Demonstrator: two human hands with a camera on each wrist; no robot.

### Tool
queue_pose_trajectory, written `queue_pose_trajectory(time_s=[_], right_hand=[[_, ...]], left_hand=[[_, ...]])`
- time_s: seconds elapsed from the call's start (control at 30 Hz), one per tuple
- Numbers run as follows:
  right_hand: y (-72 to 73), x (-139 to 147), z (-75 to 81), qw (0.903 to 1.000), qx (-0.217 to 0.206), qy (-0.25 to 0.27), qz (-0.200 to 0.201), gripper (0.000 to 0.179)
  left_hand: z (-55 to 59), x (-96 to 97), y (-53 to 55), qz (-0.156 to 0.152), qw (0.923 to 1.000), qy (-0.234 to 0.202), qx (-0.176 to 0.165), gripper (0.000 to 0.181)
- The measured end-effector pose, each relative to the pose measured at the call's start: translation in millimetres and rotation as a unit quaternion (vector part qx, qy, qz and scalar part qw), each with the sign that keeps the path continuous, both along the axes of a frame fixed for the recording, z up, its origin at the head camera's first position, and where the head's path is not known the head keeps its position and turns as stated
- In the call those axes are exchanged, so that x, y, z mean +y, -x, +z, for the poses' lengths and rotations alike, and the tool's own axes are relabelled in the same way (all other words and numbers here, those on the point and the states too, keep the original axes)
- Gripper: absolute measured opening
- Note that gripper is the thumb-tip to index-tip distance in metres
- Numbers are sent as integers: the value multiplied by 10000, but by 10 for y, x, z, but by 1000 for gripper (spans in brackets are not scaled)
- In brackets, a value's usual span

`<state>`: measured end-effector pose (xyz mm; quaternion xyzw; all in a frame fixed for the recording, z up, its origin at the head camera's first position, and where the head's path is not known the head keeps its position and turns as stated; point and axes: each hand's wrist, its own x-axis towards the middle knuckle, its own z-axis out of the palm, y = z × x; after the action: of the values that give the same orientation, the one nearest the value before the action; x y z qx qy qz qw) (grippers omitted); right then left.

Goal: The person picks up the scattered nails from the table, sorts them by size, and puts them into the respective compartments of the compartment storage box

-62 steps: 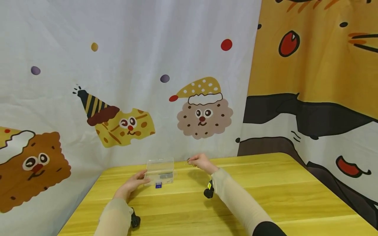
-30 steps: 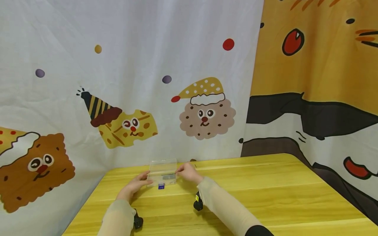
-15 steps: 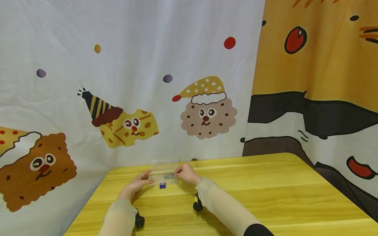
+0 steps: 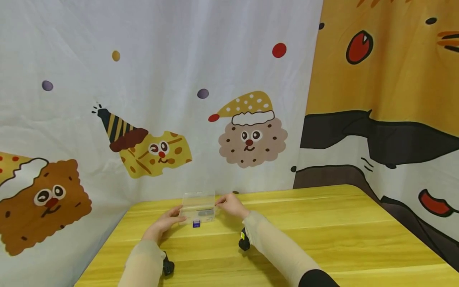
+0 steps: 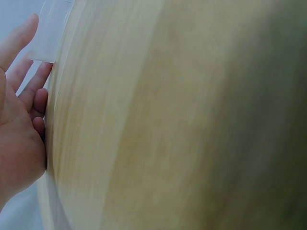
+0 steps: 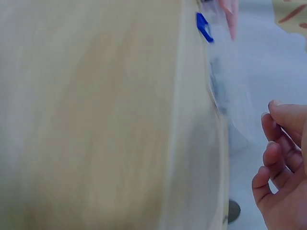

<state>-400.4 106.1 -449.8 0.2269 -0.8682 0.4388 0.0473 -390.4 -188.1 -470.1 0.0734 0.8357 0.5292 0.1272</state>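
A clear plastic box (image 4: 186,218) stands near the table's back edge, its transparent lid (image 4: 197,199) raised. Inside lies a flat grey piece (image 4: 205,213); a blue clasp-like part (image 4: 196,224) shows at the front. My left hand (image 4: 163,223) grips the box's left end, thumb in front and fingers behind. Beside the right end is my right hand (image 4: 233,206), its fingers loosely curled. In the right wrist view a gap separates these fingertips from the box, and nothing shows between thumb and index finger. The left wrist view catches only a corner of the box.
The wooden table (image 4: 305,231) extends toward me and to the right. A white curtain (image 4: 161,79) with cartoon prints hangs right behind its back edge. Close to that edge, a small thin dark object (image 6: 225,219) appears in the right wrist view, too small to identify.
My right hand came left to the box with a small thin object, reached over its right end, then drew back slightly up and right. That object no longer shows. My left hand stayed on the box.
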Motion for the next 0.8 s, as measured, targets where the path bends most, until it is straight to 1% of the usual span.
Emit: queue_pose_trajectory(time_s=[0.1,0.23,0.37,0.57,0.7,0.8], right_hand=[[55,126,14,9999,68,134,49,15],[99,295,41,9997,-44,243,-30,18],[126,440,52,9987,-200,420,-228,19],[215,599,-7,9958,-402,552,-613,17],[285,664,-25,9938,-483,541,-845,16],[320,705,-23,9943,-445,376,-893,16]], left_hand=[[17,-5,-6,-22,10000,-11,12,75],[23,-12,-14,-34,10000,5,7,75],[16,-22,-16,-4,10000,54,24,75],[15,-26,-29,34,10000,78,11,76],[27,-15,-36,27,10000,49,10,76],[41,0,-38,38,10000,-7,0,74]])
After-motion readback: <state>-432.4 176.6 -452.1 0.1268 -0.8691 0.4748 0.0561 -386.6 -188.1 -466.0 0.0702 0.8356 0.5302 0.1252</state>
